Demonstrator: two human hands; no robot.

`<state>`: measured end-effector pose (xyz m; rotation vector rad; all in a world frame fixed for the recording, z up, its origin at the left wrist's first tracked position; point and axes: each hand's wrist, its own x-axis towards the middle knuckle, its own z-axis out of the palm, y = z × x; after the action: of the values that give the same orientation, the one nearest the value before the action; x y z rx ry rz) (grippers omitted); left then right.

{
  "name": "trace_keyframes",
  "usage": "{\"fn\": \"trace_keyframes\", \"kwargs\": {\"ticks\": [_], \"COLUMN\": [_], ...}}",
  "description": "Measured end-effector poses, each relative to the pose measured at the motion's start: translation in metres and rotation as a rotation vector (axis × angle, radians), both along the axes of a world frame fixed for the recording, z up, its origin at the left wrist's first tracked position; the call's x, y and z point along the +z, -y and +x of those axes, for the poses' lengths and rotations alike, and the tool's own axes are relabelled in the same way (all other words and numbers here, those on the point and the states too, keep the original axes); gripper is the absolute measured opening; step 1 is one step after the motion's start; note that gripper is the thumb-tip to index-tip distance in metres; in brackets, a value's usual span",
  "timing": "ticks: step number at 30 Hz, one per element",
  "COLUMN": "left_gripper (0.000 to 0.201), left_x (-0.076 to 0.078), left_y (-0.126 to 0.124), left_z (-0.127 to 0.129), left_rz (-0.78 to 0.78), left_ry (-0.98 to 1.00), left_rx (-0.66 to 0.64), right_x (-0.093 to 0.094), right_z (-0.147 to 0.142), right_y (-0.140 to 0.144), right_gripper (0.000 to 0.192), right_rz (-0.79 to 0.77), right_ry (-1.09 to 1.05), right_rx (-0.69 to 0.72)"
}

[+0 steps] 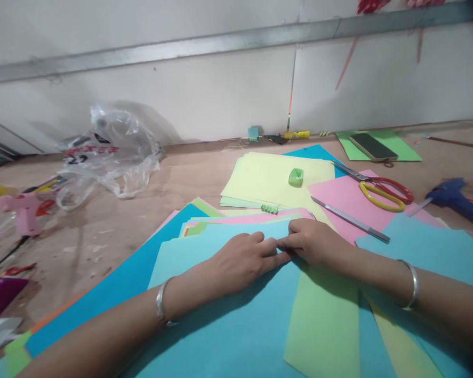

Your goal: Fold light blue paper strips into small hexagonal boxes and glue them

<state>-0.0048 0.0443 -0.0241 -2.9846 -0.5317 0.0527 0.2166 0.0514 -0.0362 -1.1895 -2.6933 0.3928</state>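
My left hand (246, 260) and my right hand (319, 242) meet fingertip to fingertip over a light blue sheet (228, 325). The fingers of both are drawn together in a pinch, and whatever is between them is hidden. Under my right wrist lies a light green sheet (327, 320). A small curled green paper strip (269, 209) rests just beyond the fingers. Farther back, a folded green paper piece (296, 177) sits on a pale yellow stack (256, 173). A grey craft knife (350, 220) lies to the right of my right hand.
Red-and-yellow scissors (384, 191) lie on pink paper, near a blue glue gun (457, 202). A phone (372, 146) rests on green paper by the wall. On the left are a plastic bag (110, 152), a pink glue gun (23, 212) and a purple object (2, 294).
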Motion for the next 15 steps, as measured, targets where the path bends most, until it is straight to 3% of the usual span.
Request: {"fn": "trace_keyframes", "kwargs": {"ticks": [4,8,12,15], "left_gripper": [0.025,0.021,0.018,0.017], "left_x": [0.008,0.009,0.011,0.015], "left_y": [0.013,0.033,0.046,0.049], "left_z": [-0.005,-0.010,-0.009,-0.008], "left_rz": [0.037,0.100,0.057,-0.003], "left_ry": [-0.029,-0.074,-0.135,-0.201], "left_rx": [0.075,0.176,0.225,0.245], "right_x": [-0.003,-0.001,0.002,0.002], "right_z": [0.002,0.003,0.001,0.001], "right_y": [0.003,0.003,0.003,0.004], "right_gripper": [0.021,0.028,0.029,0.027], "right_rz": [0.062,-0.033,-0.126,-0.101], "right_ry": [-0.071,-0.157,-0.192,-0.202], "right_rx": [0.029,-0.042,-0.119,-0.165]}}
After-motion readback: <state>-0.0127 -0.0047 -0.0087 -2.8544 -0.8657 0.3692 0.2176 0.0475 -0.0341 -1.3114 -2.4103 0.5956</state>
